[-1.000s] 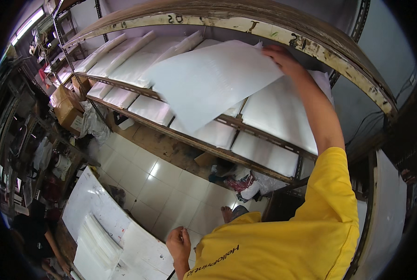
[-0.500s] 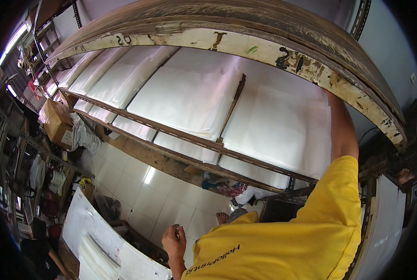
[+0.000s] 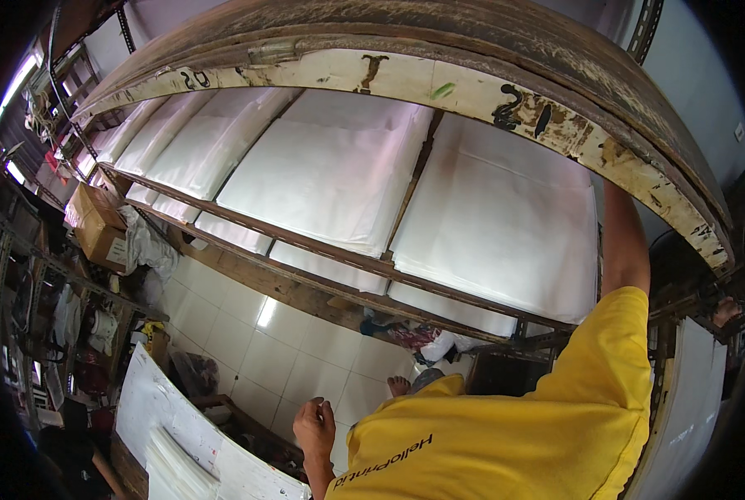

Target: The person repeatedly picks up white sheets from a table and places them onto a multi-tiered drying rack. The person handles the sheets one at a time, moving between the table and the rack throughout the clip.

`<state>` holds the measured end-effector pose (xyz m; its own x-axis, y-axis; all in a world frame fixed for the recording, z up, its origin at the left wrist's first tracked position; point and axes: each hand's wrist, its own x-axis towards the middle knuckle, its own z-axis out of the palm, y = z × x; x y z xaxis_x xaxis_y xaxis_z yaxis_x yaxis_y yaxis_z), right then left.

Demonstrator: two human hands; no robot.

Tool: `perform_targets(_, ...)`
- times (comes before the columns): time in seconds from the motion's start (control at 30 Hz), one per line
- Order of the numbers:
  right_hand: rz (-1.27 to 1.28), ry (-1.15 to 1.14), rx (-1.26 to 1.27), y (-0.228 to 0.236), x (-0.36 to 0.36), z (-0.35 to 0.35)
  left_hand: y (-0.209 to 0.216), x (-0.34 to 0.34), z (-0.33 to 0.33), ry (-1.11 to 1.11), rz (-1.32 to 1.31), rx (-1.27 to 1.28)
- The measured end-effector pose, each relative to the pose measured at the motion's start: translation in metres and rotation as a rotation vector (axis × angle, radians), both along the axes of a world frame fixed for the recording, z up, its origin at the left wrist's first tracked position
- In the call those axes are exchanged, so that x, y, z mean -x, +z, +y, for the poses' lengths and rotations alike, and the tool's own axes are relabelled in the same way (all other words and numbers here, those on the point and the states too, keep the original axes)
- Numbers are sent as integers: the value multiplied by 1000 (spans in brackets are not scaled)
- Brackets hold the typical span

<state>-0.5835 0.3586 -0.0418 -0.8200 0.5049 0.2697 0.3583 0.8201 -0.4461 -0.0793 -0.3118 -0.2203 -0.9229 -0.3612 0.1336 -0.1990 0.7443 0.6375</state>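
Observation:
My right arm (image 3: 625, 242), in a yellow sleeve, reaches up along the right end of the shelf. The hand itself is hidden behind the overhanging top board (image 3: 472, 96). Beside that forearm lies the rightmost stack of large whitish translucent sheets (image 3: 497, 221). A second stack of sheets (image 3: 322, 171) lies left of it, past a narrow dark divider (image 3: 412, 187). Low in the view, my left hand (image 3: 315, 429) hangs above the tiled floor, its fingers curled in and nothing visible in them.
A metal rail (image 3: 306, 237) edges the shelf, with more sheets on a level below. On the left stand a cardboard box (image 3: 101, 229) and cluttered racks. A white board (image 3: 151, 400) carrying a sheet bundle (image 3: 176, 467) lies at lower left. Bags (image 3: 431, 342) lie under the shelf.
My right arm has shifted slightly right. The top of the rightmost stack has moved, and more of the divider's upper end shows. My left hand has barely moved.

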Motion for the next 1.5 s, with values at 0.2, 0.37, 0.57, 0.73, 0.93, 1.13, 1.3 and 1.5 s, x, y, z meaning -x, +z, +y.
perform_targets(0.2, -37, 31, -78, 13, -2, -5, -8, -5, -6, -24, 39, 20)
perform_targets(0.37, -56, 111, -160, 17, 6, -37, -5, -26, -18, 11, 6, 16)
perform_targets(0.57, 41, 554, -309, 30, 44, -80, 15, -68, -39, 131, 50, -56)
perform_targets(0.73, 72, 931, 42, 28, 17, -235, 30, -132, -63, 240, 112, -64)
perform_targets(0.93, -121, 1388, 358, 1, -139, -538, 19, -269, -101, 662, 285, 25)
perform_targets(1.13, -477, 1542, 661, -102, -316, -699, 11, -407, -135, 1144, 242, 195)
perform_targets(1.3, -732, 1514, 772, -136, -421, -738, 17, -482, -156, 1353, 216, 290)
perform_targets(1.5, -759, 1439, 789, -145, -455, -726, 7, -529, -235, 1481, 145, 509)
